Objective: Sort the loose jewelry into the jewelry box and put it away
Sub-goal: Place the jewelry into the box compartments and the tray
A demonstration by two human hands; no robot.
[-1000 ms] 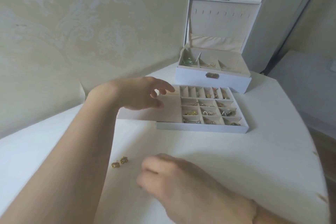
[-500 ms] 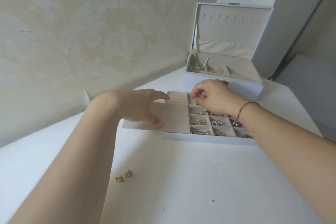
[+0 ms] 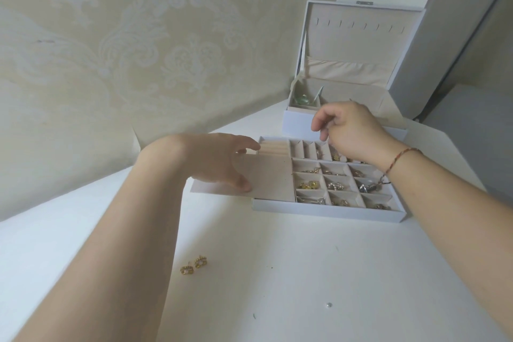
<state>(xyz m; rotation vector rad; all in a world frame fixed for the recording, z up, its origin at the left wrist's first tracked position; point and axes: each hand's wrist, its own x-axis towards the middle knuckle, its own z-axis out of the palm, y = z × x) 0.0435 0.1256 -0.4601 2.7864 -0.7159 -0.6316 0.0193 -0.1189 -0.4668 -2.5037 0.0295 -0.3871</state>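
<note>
The white divided tray lies on the table, with gold and silver pieces in several compartments. A beige cover sheet lies half slid off the tray's left side. My left hand rests on this sheet, thumb pressing its surface and fingers reaching past its far edge. Just above the tray's back row hovers my right hand, fingers loosely curled with nothing visible in them. Two gold earrings lie loose on the table near my left forearm. The open white jewelry box stands behind the tray.
A tiny silver bead lies on the white table at the front. A patterned wall borders the table on the left. A grey cabinet stands behind the box on the right.
My right hand went from the table's front to the tray's back row, dipped into it, and has now lifted slightly. My left hand stayed on the cover sheet.
</note>
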